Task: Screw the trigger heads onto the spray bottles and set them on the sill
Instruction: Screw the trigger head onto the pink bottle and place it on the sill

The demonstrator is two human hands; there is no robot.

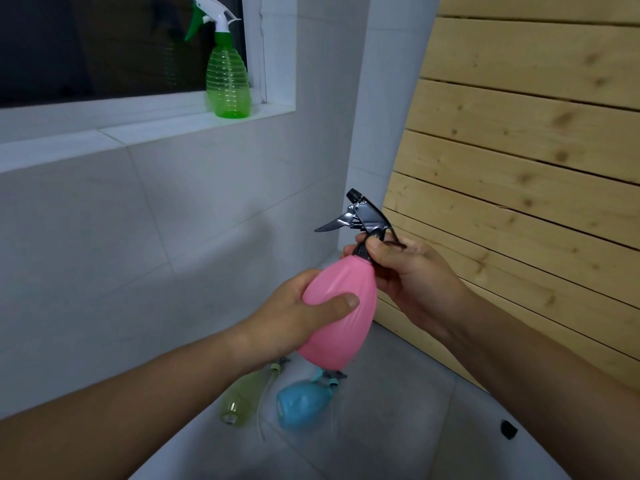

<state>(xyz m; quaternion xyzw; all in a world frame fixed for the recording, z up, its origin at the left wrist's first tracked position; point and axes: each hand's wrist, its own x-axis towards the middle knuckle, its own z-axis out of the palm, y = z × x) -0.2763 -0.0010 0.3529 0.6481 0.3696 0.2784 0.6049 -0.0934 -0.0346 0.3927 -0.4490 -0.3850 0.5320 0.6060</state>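
Note:
My left hand (294, 317) wraps the body of a pink spray bottle (341, 306), held up in the middle of the view and tilted slightly right. A black trigger head (363, 216) sits on its neck, nozzle pointing up and left. My right hand (412, 275) pinches the black collar at the neck. A green ribbed spray bottle (228, 84) with a white and green trigger head (207, 15) stands upright on the white window sill (145, 128). A blue bottle (301, 405) and a pale yellow-green bottle (244, 398) lie on the grey floor below my hands.
A slatted wooden panel (519, 150) leans against the wall on the right. White tiled wall (138, 254) runs under the sill. A small black object (508, 428) lies on the grey floor (398, 410) at the lower right. The window pane is dark.

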